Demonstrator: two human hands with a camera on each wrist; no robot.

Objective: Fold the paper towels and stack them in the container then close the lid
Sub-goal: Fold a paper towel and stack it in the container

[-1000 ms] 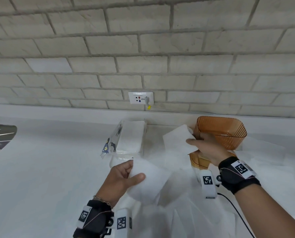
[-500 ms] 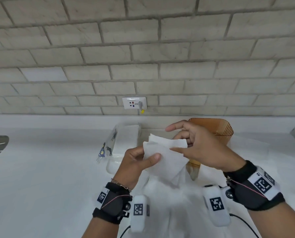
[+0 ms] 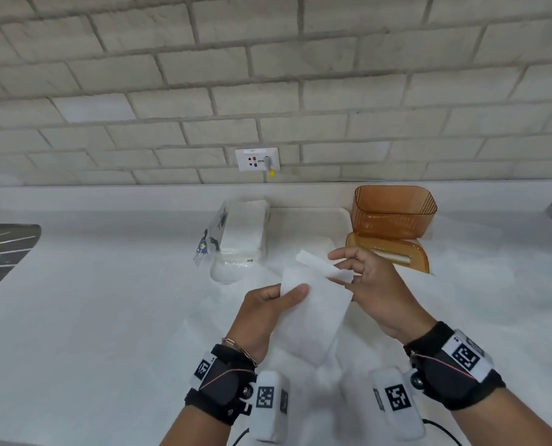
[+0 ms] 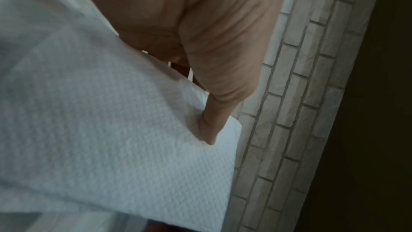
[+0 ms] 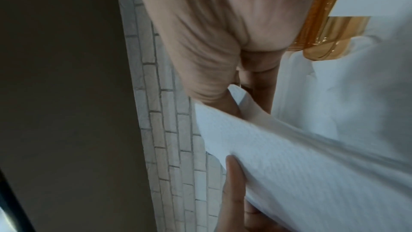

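Both hands hold one white paper towel (image 3: 313,313) up above the counter. My left hand (image 3: 268,309) pinches its left top corner, thumb on top; the left wrist view shows that thumb pressed into the paper towel (image 4: 125,138). My right hand (image 3: 364,284) pinches the right top edge, where a flap is turned over; the right wrist view shows the paper towel (image 5: 301,156) caught between thumb and fingers. The orange see-through container (image 3: 393,212) stands open at the back right, and its lid (image 3: 390,254) lies flat in front of it.
A plastic-wrapped pack of white paper towels (image 3: 240,233) lies left of the container. More loose white sheets (image 3: 303,384) are spread on the white counter under my hands. A wall socket (image 3: 257,159) sits on the brick wall; a dark sink drainer (image 3: 1,249) is at far left.
The two hands came together from apart, lifting the towel off the counter. Its halves have been brought onto each other and it now hangs as a narrower folded sheet.
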